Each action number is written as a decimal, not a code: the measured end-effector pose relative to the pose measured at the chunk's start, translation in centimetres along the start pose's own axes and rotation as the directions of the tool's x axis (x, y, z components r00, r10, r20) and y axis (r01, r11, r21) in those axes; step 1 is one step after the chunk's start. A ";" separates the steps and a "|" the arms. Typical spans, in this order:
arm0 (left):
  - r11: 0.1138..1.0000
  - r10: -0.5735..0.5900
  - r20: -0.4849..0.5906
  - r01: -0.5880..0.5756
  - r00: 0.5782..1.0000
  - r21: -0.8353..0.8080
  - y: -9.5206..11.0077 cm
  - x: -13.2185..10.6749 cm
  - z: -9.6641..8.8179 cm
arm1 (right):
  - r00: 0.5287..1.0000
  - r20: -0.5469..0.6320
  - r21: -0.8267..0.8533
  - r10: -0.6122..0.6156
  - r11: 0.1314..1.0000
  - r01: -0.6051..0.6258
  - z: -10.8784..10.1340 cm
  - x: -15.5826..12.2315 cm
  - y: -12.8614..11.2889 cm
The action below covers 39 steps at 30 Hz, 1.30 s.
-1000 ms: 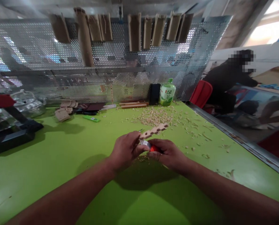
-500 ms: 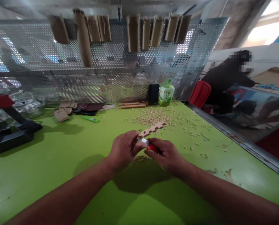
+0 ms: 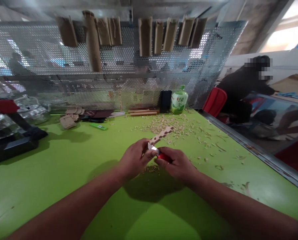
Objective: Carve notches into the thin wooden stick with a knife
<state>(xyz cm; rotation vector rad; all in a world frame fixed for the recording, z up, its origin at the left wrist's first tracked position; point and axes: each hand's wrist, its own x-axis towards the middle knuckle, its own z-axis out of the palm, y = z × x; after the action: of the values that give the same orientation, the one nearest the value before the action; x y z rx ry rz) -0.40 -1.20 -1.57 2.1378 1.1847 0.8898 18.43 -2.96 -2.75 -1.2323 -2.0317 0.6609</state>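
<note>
Head view: pinched by its near end in left hand [image 3: 135, 157], pale notched wooden strip [image 3: 161, 134], long axis slanting away rightward. Gripped in right hand [image 3: 177, 163], red-handled silver-bladed knife [image 3: 162, 155], tip leftward against strip's near end. Strip nearer left hand. Beyond: curled pale wood shavings [image 3: 161, 123] on smooth green tabletop [image 3: 63, 180].

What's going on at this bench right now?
The left hand holds a notched wooden strip. The right hand grips a red-handled knife, its blade at the strip's near end; whether it is cutting, I can't tell. Wood shavings lie heaped beyond on the green table.
</note>
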 end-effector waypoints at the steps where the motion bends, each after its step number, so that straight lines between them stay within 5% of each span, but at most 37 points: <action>1: 1.000 0.014 0.013 -0.014 1.000 -0.004 0.0 -0.1 -0.1 | 1.000 0.025 0.053 -0.002 0.999 0.001 -0.1 0.0 -0.1; 21: 0.977 0.188 -0.004 -0.187 0.982 0.098 -0.5 0.0 -0.2 | 0.998 0.068 0.167 0.013 0.986 -0.024 -0.4 -0.6 -0.5; 28: 0.976 0.201 -0.013 -0.199 0.980 0.093 -0.4 -0.2 -0.2 | 0.997 0.008 0.123 -0.072 0.990 0.070 -0.5 -0.8 -0.6; 39: 0.968 0.227 -0.027 -0.222 0.974 0.116 -0.4 -0.2 -0.4 | 0.999 0.035 0.160 -0.027 0.987 0.021 -0.4 -0.8 -0.7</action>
<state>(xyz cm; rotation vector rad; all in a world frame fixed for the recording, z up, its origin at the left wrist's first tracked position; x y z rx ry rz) -0.95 -1.11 -1.62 2.3913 1.0479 0.9879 18.60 -3.93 -2.14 -1.1081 -1.9790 0.8234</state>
